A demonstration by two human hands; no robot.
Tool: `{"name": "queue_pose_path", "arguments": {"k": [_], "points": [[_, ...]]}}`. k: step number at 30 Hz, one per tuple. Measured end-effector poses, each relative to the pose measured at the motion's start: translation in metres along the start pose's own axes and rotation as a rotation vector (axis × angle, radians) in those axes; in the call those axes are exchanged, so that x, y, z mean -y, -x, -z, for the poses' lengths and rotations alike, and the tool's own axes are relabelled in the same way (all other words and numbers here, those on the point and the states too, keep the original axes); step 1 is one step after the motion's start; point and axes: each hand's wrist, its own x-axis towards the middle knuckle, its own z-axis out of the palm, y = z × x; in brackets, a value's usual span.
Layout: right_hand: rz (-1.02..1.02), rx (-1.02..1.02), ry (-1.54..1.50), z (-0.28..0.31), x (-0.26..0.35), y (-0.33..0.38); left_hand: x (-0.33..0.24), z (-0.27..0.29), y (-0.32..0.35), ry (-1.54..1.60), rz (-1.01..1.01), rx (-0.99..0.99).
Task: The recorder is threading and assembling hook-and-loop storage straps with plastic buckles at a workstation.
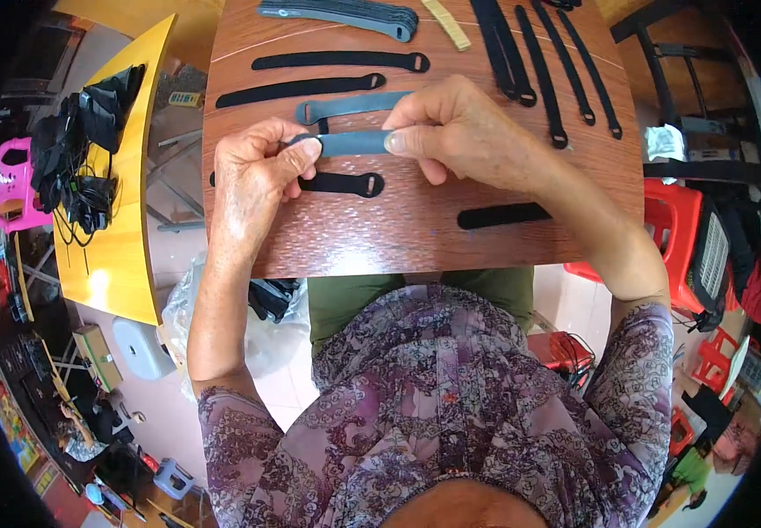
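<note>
A grey hook-and-loop cable strap [352, 143] is stretched level between my two hands above the wooden table. My left hand [257, 167] pinches one end between thumb and fingers, while my right hand [464, 132] pinches the other. Just beyond it lies another grey strap [350, 106] with a slotted end, partly covered by my right hand. Under my left hand, a black strap [341, 183] is partly hidden. Two black straps, one farther [341, 61] and one nearer [301, 90], lie across the table. Near my right forearm is a short black strip [502, 216], partly covered.
A stack of grey straps [336, 12] and a yellowish strip [446, 25] lie at the table's far side. Several black straps [539, 79] are at the far right. A yellow table [121, 238] with black cables stands left; a red chair [671, 238] stands right.
</note>
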Motion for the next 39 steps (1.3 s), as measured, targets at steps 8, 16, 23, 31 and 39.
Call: {"name": "queue_pose_path", "arguments": {"k": [8,16,23,31,39], "points": [[-0.051,0.054,0.012,-0.007,0.005,-0.033,0.005,0.005,-0.022,0.106,0.04,0.043],[0.142,0.068,0.404,-0.015,-0.001,-0.055,0.007,0.003,-0.026,0.147,0.055,0.067],[-0.023,0.134,0.123,-0.019,0.009,-0.059,0.014,0.009,-0.027,0.259,0.067,0.068],[-0.335,0.18,0.0,-0.011,0.016,-0.057,0.015,0.013,-0.03,0.274,0.055,0.006],[-0.383,0.105,0.013,0.002,0.02,-0.038,0.016,0.014,-0.028,0.248,0.04,0.025]]}}
